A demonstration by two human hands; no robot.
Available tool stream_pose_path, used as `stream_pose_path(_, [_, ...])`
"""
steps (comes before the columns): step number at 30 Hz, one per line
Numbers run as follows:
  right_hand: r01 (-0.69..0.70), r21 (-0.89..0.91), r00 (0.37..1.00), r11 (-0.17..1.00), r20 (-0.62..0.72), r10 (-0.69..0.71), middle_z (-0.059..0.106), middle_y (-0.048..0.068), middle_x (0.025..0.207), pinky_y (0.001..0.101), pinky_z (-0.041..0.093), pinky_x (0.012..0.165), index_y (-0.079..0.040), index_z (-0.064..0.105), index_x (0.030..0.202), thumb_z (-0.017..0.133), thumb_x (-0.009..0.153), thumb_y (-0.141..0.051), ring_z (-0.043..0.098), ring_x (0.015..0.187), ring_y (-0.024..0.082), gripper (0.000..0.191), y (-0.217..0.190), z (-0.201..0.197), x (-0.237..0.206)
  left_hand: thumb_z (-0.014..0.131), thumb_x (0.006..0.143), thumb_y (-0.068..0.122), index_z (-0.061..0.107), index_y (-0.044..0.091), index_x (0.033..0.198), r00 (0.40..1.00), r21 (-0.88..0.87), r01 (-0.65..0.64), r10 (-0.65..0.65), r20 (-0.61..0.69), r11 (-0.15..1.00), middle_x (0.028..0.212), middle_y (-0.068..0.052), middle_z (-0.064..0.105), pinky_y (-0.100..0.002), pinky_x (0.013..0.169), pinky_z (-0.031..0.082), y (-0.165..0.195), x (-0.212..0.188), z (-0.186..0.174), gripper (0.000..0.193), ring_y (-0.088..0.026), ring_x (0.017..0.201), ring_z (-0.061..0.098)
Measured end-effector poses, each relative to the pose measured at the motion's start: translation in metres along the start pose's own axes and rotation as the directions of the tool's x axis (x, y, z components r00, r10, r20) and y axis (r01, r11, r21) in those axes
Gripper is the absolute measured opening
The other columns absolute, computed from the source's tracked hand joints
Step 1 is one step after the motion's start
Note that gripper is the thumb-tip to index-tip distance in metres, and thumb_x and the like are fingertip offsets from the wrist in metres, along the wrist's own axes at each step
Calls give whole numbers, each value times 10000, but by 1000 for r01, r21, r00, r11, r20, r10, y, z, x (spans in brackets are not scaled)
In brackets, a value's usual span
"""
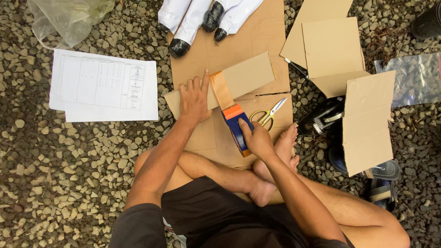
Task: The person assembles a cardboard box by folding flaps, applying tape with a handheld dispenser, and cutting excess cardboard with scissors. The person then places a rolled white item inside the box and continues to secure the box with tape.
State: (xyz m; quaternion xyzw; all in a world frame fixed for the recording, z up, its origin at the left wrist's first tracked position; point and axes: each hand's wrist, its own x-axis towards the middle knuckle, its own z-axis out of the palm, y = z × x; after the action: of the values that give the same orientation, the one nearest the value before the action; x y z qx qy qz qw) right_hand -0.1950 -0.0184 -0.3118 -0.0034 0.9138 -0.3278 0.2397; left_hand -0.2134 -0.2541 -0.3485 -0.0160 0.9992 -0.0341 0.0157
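Observation:
I sit cross-legged on gravel over a flat cardboard sheet [257, 32]. My left hand [194, 98] presses flat on a folded cardboard piece [248, 73], fingers spread at the start of a brown tape strip [222, 89]. My right hand [257, 138] grips a blue and orange tape dispenser [236, 124], which the brown tape runs out of, stretched up to the cardboard piece.
Yellow-handled scissors [268, 115] lie just right of the dispenser. More cardboard pieces [367, 119] sit at right over sandals [383, 181] and a dark object. Printed paper sheets [103, 85] lie at left, plastic bags [69, 16] at the top corners. White-sleeved items with black tips [202, 18] rest at top.

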Motion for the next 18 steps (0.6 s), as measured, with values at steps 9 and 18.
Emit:
stream_pose_path(9, [54, -53, 996, 997, -68, -58, 675, 284, 731, 504, 531, 710, 49, 673, 890, 540, 997, -566, 695, 740, 438, 638, -11, 17, 19, 929, 516, 478, 226, 33, 1604, 999, -84, 1, 3, 39, 996, 1198, -127, 479, -485, 938, 359, -2, 5, -1, 1370, -296, 1099, 469])
stream_pose_path(18, [37, 109, 992, 993, -123, -24, 652, 214, 624, 454, 536, 617, 28, 660, 867, 522, 959, -584, 699, 611, 374, 635, -36, -9, 15, 956, 557, 440, 268, 41, 1562, 947, -546, 9, 167, 273, 838, 1424, -202, 455, -540, 1052, 339, -35, 49, -35, 1282, -362, 1363, 409])
